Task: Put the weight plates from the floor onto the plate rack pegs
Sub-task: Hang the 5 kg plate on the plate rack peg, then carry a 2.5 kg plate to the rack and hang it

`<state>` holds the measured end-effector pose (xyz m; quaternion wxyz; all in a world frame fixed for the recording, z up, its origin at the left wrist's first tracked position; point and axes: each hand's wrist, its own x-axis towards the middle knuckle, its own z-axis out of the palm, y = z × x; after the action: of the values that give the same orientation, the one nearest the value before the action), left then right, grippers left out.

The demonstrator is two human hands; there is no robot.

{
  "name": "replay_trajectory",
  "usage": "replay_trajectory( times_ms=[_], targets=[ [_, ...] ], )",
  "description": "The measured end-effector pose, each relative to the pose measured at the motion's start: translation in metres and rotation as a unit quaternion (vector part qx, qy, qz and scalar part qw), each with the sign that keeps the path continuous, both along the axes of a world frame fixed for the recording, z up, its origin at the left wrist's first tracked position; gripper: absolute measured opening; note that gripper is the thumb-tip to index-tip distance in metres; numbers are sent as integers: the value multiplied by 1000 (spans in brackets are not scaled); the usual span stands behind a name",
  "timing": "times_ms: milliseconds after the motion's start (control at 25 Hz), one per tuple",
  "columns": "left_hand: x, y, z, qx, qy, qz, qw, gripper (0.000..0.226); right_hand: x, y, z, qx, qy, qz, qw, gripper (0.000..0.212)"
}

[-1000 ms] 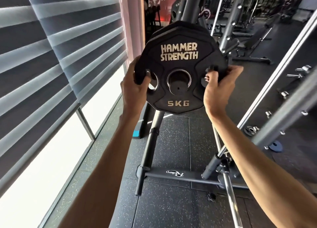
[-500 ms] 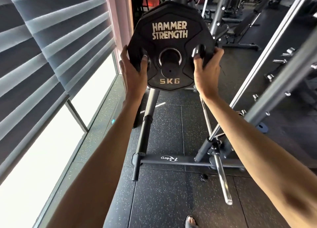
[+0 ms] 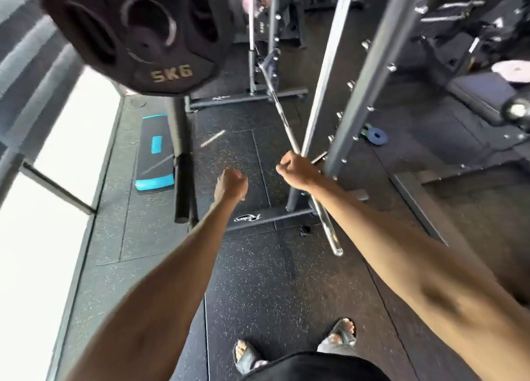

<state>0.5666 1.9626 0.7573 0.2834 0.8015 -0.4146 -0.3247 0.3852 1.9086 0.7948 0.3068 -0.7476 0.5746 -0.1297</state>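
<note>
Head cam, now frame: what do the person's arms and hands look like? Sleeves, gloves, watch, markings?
No sleeves: the left forearm and right forearm are bare to the frame edge. On the left hand and right hand there are no gloves, and no watch, band or ring is visible, though blur could hide small items. Also worn: black garment at the bottom edge, dark sandals.

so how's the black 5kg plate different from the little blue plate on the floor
The black 5KG plate is upright, off the floor; the blue plate lies flat on it. The black 5KG plate has grip cutouts; the blue plate is a plain disc. Both have a centre hole.
</note>
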Motion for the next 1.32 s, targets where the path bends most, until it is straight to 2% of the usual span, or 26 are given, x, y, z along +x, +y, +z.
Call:
replay_trajectory(
  times_ms=[200,280,360,480,640,800,920,1160,1320],
  targets=[
    [-141,-31,-49,121,-16,-198,973,24,-160,7,-59,119,97,-14,988,34],
    [-210,-47,-65,175,-31,-258,950,24,-232,6,-80,134,100,-49,985,38],
    [-286,-65,-74,210,-44,-321,923,24,-304,1,-99,161,97,-96,978,29],
    [-389,-90,-87,208,-62,-414,884,22,-400,-2,-127,181,99,-143,968,24],
    [-487,-118,-99,216,-80,-485,844,13,-500,7,-158,229,126,-160,952,36],
    [-542,-159,-124,253,-107,-510,815,17,-559,-21,-186,272,130,-155,941,38],
    [-565,-196,-143,280,-119,-516,801,22,-581,-58,-197,294,124,-136,938,20],
    [-607,-338,-175,326,-118,-497,796,30,-629,-204,-222,310,120,-109,937,34],
    [-635,-430,-168,314,-111,-476,814,31,-651,-302,-222,302,116,-90,942,25]
  ],
)
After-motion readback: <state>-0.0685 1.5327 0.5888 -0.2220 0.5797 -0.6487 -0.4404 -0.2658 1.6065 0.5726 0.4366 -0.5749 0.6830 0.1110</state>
